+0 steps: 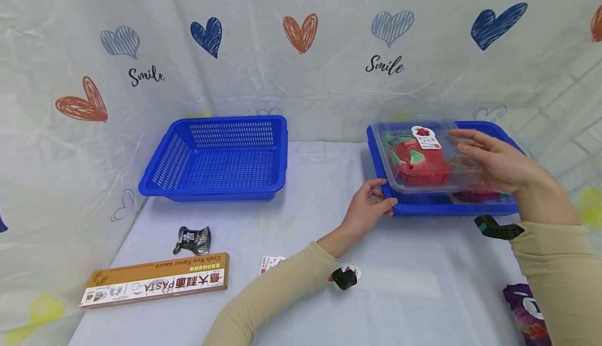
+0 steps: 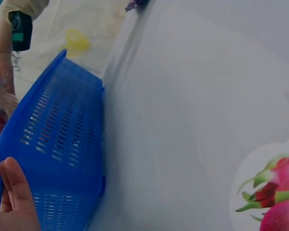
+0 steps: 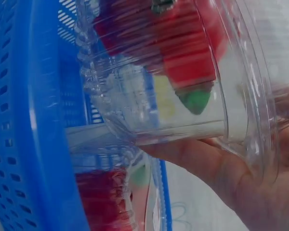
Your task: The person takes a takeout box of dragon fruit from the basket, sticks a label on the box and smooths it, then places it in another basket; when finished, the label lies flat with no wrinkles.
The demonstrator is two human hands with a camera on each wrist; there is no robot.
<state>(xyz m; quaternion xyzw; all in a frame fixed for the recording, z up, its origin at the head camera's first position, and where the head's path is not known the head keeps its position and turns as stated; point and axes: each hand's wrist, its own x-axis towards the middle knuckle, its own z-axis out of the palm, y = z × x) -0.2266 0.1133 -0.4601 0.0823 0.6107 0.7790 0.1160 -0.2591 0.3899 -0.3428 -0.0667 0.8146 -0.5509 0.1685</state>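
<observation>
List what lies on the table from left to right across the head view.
pasta box → small dark packet → empty blue basket → left hand on the near rim of the second blue basket → clear fruit box → right hand gripping it → purple packet.

— What's the right hand (image 1: 498, 165) got?
— A clear box of red fruit (image 1: 420, 158), held over the right blue basket (image 1: 489, 208).
— And the left hand (image 1: 369, 207)?
— Gripping that basket's near corner. Another blue basket (image 1: 218, 160) sits well apart, a pasta box (image 1: 155, 280) nearer.
</observation>
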